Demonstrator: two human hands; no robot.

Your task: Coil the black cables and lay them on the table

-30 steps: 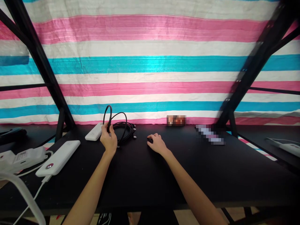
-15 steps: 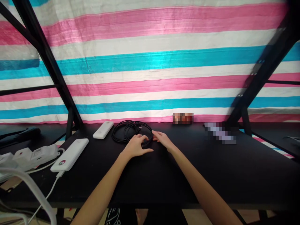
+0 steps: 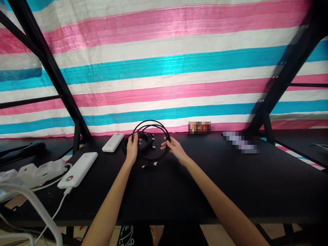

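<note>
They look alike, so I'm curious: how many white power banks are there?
2. The smaller power bank lies toward the back, left of the left hand; the larger power bank lies nearer and farther left, with a white cord plugged in. Others may be hidden.

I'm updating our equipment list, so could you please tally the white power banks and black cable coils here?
White power banks: 2 (nearer power bank, farther power bank)
Black cable coils: 2 (held coil, between left hand and right hand; resting coil, behind it)
Total: 4
</note>
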